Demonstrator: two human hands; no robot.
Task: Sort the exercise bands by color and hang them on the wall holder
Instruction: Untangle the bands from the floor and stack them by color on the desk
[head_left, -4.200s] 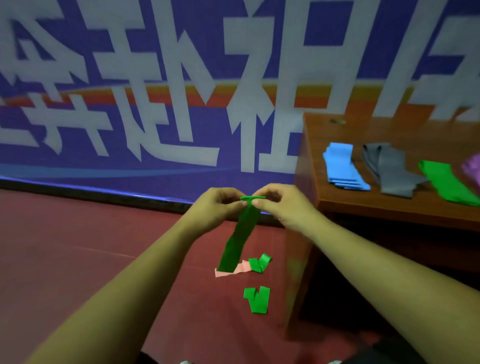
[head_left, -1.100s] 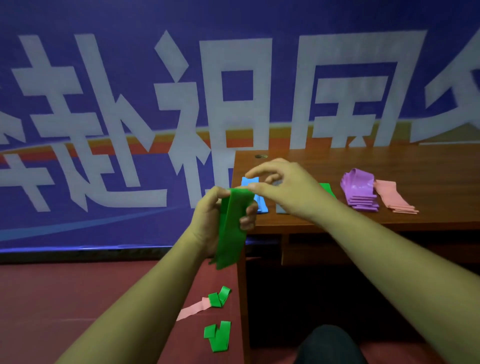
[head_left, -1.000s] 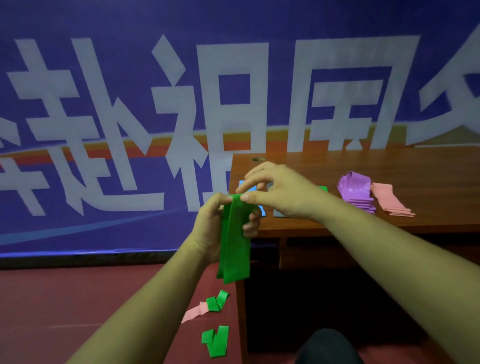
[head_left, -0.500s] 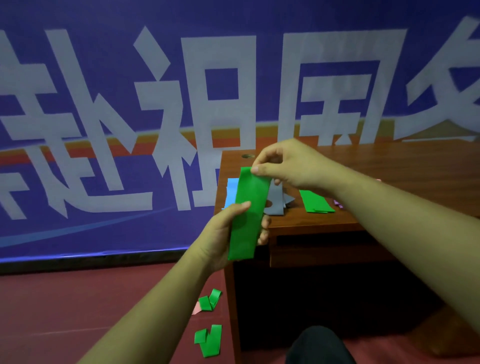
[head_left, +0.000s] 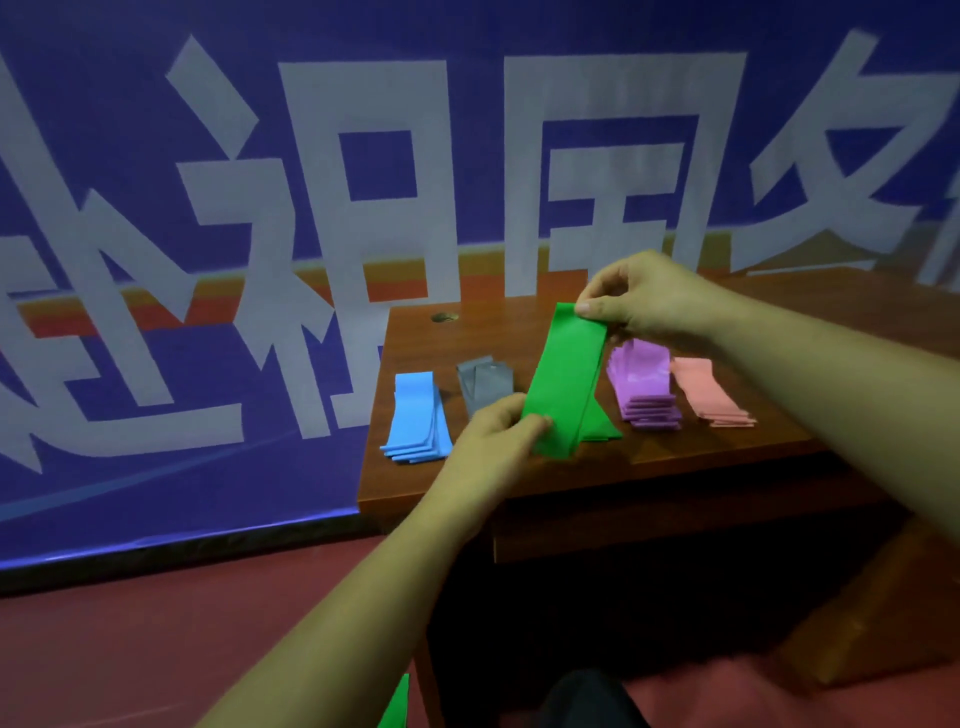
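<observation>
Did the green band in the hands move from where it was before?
Yes. The green band hung over the floor left of the wooden table before; now the left hand and right hand hold it over the tabletop, above the green pile.

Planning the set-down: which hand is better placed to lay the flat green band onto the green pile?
Likely the left hand: it grips the near end of the flat green band, beside the green pile; the right hand pinches the far end, farther back.
</observation>
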